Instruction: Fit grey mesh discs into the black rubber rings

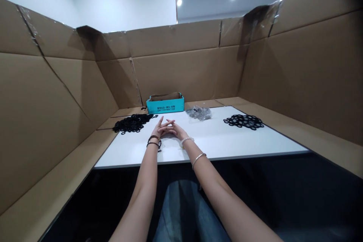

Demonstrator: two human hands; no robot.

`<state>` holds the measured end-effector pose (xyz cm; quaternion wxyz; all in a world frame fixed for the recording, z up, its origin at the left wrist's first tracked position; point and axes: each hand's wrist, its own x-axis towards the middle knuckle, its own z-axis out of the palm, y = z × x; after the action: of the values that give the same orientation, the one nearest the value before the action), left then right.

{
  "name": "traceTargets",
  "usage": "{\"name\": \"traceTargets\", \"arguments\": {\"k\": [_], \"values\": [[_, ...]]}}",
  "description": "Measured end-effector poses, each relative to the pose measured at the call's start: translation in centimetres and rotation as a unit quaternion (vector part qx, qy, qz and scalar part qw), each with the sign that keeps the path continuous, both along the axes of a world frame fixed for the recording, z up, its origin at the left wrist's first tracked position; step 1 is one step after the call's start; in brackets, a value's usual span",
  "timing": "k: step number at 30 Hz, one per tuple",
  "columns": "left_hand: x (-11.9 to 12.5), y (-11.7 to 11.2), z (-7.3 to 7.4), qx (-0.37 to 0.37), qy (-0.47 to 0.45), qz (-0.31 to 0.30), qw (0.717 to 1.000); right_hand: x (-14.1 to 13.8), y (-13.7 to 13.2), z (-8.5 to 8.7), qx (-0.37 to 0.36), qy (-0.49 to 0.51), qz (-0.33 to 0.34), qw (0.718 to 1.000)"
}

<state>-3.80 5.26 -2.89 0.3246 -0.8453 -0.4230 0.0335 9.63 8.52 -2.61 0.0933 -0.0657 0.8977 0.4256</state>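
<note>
Fingers [164, 124] interlaced, your L hand [156, 131] & R hand [177, 130] empty on white tabletop [227, 140]. Black rubber rings [132, 123] piled just L; clear bag [198, 113] ahead, teal box [165, 103] at far edge, more black rings [243, 121] to R.

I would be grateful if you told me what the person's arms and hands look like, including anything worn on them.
The left forearm and right forearm are bare, without sleeves, and the hands wear no gloves. The left hand has dark beaded bracelets at its wrist. The right hand has a pale beaded bracelet at its wrist, and a thin silver bangle sits higher up that forearm.
</note>
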Motion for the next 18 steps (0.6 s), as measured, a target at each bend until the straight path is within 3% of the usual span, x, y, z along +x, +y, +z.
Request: {"name": "traceTargets", "arguments": {"k": [4,10,15,18], "values": [[0.1,-0.3,0.1,0.007,-0.012,0.002,1.0,0.3,-0.6,0.3,0.142,0.037,-0.078,0.986],[0.1,-0.3,0.1,0.002,-0.003,0.004,1.0,0.3,-1.3,1.0,0.255,0.022,-0.093,0.962],[-0.4,-0.8,0.9,-0.011,0.033,-0.009,0.999,0.4,-1.8,1.4,0.299,0.022,-0.108,0.948],[-1.2,-1.1,2.2,-0.027,0.058,-0.03,0.998,0.8,-2.2,1.7,0.244,0.073,-0.115,0.96]]}}
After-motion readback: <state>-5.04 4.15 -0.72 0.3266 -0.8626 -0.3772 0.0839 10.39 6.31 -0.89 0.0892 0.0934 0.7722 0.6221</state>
